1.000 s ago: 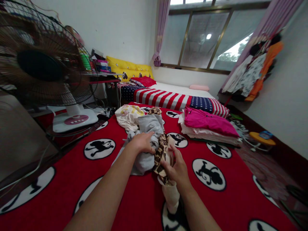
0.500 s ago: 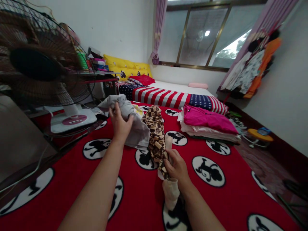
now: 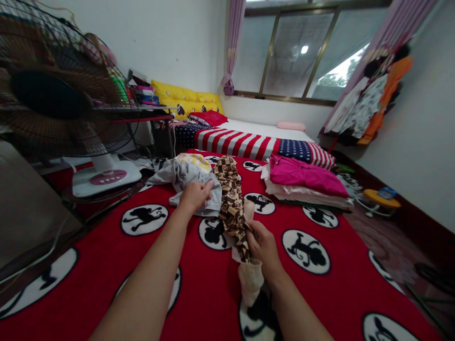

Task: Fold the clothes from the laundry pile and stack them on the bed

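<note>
My left hand (image 3: 196,195) is over a crumpled grey garment (image 3: 170,171). Its fingers are curled in, and whether they grip any of the cloth is hidden. Behind the grey garment shows a yellow-and-white cloth (image 3: 197,161). My right hand (image 3: 262,244) is closed on the near end of a brown-and-beige patterned garment (image 3: 230,196), which stretches away from me on the bed. Pale cream cloth (image 3: 251,279) sticks out below my right hand, and another pale bit shows just above it.
A red blanket (image 3: 209,293) with black figures in white ovals lies beneath everything. To the right sits a folded clothes stack with a magenta piece (image 3: 305,175) on top. A standing fan (image 3: 103,175) is on the left. A flag-patterned bed cover (image 3: 238,142) lies beyond.
The grey garment, raised in my left hand before, is now lower and flatter on the blanket. My left hand has moved right and down. The right hand keeps its hold.
</note>
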A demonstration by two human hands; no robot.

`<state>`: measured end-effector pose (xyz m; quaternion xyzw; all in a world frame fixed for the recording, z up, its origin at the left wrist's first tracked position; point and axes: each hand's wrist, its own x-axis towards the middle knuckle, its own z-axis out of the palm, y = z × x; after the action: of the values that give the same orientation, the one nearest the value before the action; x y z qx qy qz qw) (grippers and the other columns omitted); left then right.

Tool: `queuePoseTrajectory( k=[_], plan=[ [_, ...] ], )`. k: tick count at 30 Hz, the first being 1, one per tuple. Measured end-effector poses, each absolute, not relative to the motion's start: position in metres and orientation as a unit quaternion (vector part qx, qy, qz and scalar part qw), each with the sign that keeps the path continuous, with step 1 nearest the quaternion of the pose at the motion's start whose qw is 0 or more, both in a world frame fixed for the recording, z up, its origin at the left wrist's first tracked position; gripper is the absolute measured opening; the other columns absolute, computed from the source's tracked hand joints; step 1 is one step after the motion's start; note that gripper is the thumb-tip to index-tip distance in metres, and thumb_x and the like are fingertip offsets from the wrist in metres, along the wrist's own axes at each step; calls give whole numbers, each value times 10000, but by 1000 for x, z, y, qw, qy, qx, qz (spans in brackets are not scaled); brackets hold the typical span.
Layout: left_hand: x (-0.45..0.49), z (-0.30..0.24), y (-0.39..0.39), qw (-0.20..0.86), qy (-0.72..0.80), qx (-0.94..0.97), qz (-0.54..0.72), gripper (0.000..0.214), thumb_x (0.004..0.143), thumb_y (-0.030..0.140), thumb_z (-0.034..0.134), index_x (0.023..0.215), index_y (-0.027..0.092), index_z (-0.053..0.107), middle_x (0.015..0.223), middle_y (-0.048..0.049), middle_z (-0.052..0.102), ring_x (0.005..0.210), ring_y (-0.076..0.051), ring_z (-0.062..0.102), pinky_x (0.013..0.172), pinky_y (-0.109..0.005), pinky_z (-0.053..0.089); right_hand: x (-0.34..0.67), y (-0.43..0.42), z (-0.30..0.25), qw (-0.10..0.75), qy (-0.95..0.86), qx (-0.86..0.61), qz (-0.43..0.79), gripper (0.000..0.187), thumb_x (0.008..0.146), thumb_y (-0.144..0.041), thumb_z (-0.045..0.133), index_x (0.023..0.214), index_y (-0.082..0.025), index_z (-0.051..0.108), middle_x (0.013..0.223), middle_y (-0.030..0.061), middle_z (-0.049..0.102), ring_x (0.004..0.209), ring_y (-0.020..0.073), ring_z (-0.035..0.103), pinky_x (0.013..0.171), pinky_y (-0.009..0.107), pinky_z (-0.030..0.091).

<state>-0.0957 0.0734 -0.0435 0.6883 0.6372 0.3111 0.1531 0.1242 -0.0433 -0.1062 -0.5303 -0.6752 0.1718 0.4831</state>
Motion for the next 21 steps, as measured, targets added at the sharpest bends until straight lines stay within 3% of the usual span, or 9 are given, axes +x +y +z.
queuePoseTrajectory(
  k=[2,4,7,9,11,14,16,18,21],
  plan=[
    [-96,-49,76,210,632,703,250,348,749,365,583,447,199,631,393,-45,546,493,-208,609,560,-272,444,124,-44,-104,500,-644,-541,207,221,837,-225,479,894,-201,691,857,40,693,800,184,633,730,273,467],
    [-96,-55,80,199,631,706,252,257,665,283,629,423,199,615,406,-44,559,527,-229,625,580,-286,455,124,-46,-101,509,-616,-552,238,222,858,-262,482,869,-183,689,813,34,688,755,177,619,692,263,453],
    [-93,-63,85,175,614,711,294,135,655,243,618,691,183,734,709,-76,716,799,-270,682,749,-312,499,123,-49,-98,503,-611,-559,248,236,881,-309,489,887,-172,680,791,31,677,729,170,604,679,260,447],
    [-88,-70,87,164,600,712,327,379,650,217,628,1009,149,727,1037,-119,717,1035,-283,642,897,-320,484,121,-50,-98,498,-629,-552,229,252,871,-334,532,1017,-172,660,902,51,686,812,184,620,747,284,469],
    [-83,-77,86,154,591,706,358,579,649,159,613,1225,103,627,1257,-161,621,1188,-289,567,1007,-333,438,118,-52,-99,491,-663,-532,192,420,832,-338,606,1220,-183,576,1145,92,648,1040,224,600,909,343,457],
    [-79,-88,84,141,578,697,399,627,672,84,551,1299,106,573,1322,-156,577,1237,-282,535,1080,-371,392,112,-54,-101,450,-726,-502,138,761,759,-314,695,1440,-217,368,1446,119,445,1336,265,397,1093,431,327],
    [-78,-92,83,137,572,690,423,552,714,90,534,1260,131,607,1276,-135,615,1207,-276,560,1084,-401,394,109,-54,-103,404,-752,-507,121,821,748,-296,704,1472,-234,322,1500,122,379,1370,278,353,1100,463,314],
    [-78,-94,83,136,568,679,444,460,764,133,535,1211,143,641,1232,-125,647,1168,-272,586,1067,-415,415,106,-52,-104,362,-763,-523,113,675,760,-275,683,1393,-240,451,1488,124,405,1343,296,392,1065,485,346],
    [-77,-93,84,138,566,663,470,381,804,189,541,1159,142,670,1198,-122,667,1133,-259,607,1038,-394,443,106,-47,-104,352,-767,-523,117,294,776,-186,610,1064,-218,664,1387,116,531,1266,301,479,1025,476,374]
  ],
)
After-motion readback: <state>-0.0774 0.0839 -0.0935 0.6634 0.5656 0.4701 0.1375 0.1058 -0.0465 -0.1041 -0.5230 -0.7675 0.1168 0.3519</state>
